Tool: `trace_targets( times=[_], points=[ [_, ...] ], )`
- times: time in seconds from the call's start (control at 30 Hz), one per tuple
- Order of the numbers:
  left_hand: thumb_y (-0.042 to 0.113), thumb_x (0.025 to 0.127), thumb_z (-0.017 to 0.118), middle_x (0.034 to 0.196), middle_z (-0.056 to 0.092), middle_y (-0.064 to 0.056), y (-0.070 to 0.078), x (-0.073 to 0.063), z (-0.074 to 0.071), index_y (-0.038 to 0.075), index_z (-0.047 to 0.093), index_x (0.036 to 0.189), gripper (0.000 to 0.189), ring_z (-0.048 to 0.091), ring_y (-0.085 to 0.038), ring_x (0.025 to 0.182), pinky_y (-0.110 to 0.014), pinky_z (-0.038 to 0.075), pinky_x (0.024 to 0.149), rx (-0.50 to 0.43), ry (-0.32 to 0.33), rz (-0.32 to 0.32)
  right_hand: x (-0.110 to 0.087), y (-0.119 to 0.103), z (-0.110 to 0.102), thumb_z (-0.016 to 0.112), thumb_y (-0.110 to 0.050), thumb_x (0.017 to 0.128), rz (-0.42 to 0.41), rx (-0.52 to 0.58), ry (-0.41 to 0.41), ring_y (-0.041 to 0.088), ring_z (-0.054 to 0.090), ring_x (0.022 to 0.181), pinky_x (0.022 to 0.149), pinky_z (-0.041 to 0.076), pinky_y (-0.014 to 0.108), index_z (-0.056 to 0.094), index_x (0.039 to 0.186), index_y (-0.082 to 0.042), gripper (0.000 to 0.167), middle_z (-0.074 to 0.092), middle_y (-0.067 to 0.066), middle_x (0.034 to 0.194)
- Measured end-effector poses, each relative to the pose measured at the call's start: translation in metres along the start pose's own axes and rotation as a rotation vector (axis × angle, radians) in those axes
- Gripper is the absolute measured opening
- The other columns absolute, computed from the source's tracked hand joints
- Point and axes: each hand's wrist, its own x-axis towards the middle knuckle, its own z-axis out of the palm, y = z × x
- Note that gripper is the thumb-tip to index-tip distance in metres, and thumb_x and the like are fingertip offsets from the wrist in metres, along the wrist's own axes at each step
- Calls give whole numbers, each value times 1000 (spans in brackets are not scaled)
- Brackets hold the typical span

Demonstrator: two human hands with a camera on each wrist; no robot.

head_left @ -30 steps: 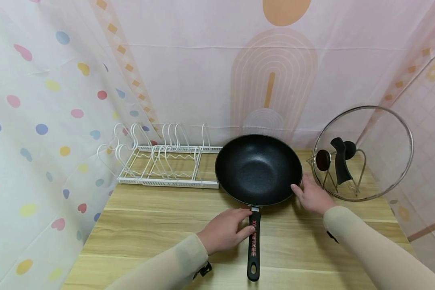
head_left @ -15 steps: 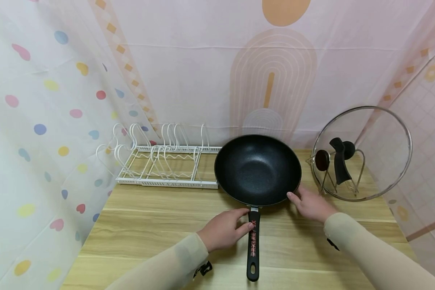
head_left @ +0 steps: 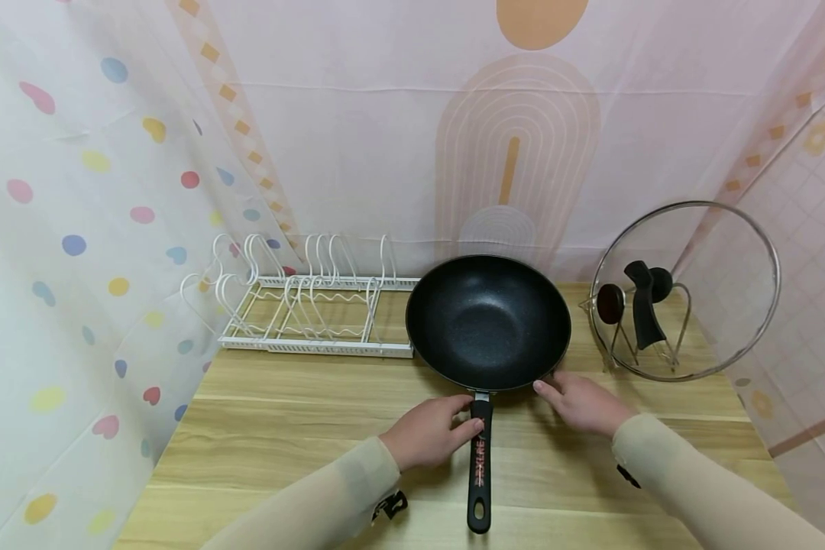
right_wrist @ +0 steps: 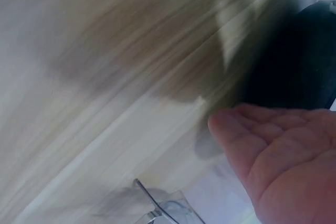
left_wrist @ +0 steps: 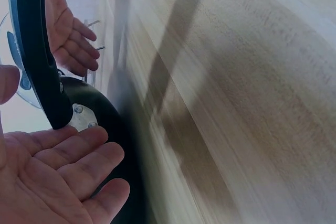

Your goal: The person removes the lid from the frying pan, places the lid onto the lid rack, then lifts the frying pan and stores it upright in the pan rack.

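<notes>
In the head view, a black frying pan (head_left: 488,321) stands on the wood-grain surface (head_left: 302,428), just beside the right end of a white rack (head_left: 340,349) and left of a glass lid (head_left: 722,290) propped upright in a wire stand (head_left: 687,309). Its black handle (head_left: 480,477) points to the near side. The left hand (head_left: 429,434) touches the handle's far end; the right hand (head_left: 584,403) is at the pan's near right rim. The pan looks stiff and fairly weighty, probably slick inside; the handle seems the surest hold, the rim a second support. Red letters run along the handle, partly under the thumb; I cannot make out a sure word.

In the left wrist view, the left fingers are straight, beside a riveted metal bracket (left_wrist: 84,117), not wrapped round anything.

In the right wrist view, the right fingers lie straight and together by the dark pan wall; contact is hard to tell.
</notes>
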Motion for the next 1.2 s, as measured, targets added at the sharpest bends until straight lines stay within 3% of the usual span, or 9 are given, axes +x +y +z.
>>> trace_targets(
  times=[0.1, 0.27, 0.47, 0.6, 0.8, 0.97, 1.1, 1.2],
  points=[
    [56, 106, 52, 141, 69, -10, 0, 1, 0, 9, 58, 150, 64, 67, -24, 126, -46, 56, 106, -19, -3, -8, -3, -4, 2, 43, -43, 113, -10, 19, -31, 41, 70, 104, 95, 54, 59, 67, 119, 6, 55, 73, 25, 109],
    [54, 106, 53, 136, 72, -10, -2, 3, 1, 9, 61, 146, 61, 68, -24, 124, -46, 55, 106, -21, -1, -2, -7, -10, 9, 44, -42, 113, -10, 56, -94, 24, 65, 87, 83, 55, 50, 70, 107, -6, 45, 68, 7, 87],
    [56, 107, 51, 128, 74, -5, -5, 7, 3, 12, 67, 139, 57, 69, -20, 118, -43, 55, 105, -14, -18, 1, -12, -17, 16, 46, -43, 112, -40, 113, -79, 39, 69, 119, 104, 52, 62, 71, 129, -2, 51, 75, 18, 122],
    [56, 107, 51, 121, 76, -1, -6, 9, 3, 17, 72, 129, 50, 69, -16, 111, -42, 55, 102, -54, -28, -3, -17, -24, 21, 48, -40, 112, -49, 163, -90, 39, 68, 120, 105, 51, 62, 72, 127, -3, 47, 74, 18, 125],
    [54, 107, 52, 98, 70, 6, -6, 13, 2, 23, 73, 110, 38, 61, -13, 88, -37, 53, 85, -131, -54, -31, -24, -34, 28, 50, -42, 111, -37, 258, -136, 41, 64, 128, 110, 48, 63, 71, 131, -1, 50, 71, 20, 132],
    [53, 107, 52, 95, 68, 6, -7, 17, 3, 23, 74, 107, 37, 60, -14, 87, -36, 50, 83, -169, -55, -41, -29, -39, 31, 50, -43, 110, -54, 308, -152, 36, 68, 119, 106, 51, 61, 71, 129, -1, 51, 75, 16, 123],
    [52, 107, 52, 89, 65, 5, -7, 19, 4, 23, 74, 105, 36, 58, -15, 85, -34, 48, 78, -190, -55, -45, -31, -41, 34, 49, -44, 111, -64, 384, -193, 23, 67, 100, 94, 55, 51, 73, 122, -3, 49, 74, 7, 104],
    [51, 107, 53, 82, 60, 5, -7, 20, 4, 23, 72, 100, 35, 57, -15, 80, -33, 45, 73, -212, -53, -45, -32, -42, 37, 48, -44, 111, -72, 420, -223, 21, 65, 95, 89, 53, 45, 73, 118, -3, 49, 73, 6, 99]
  ],
)
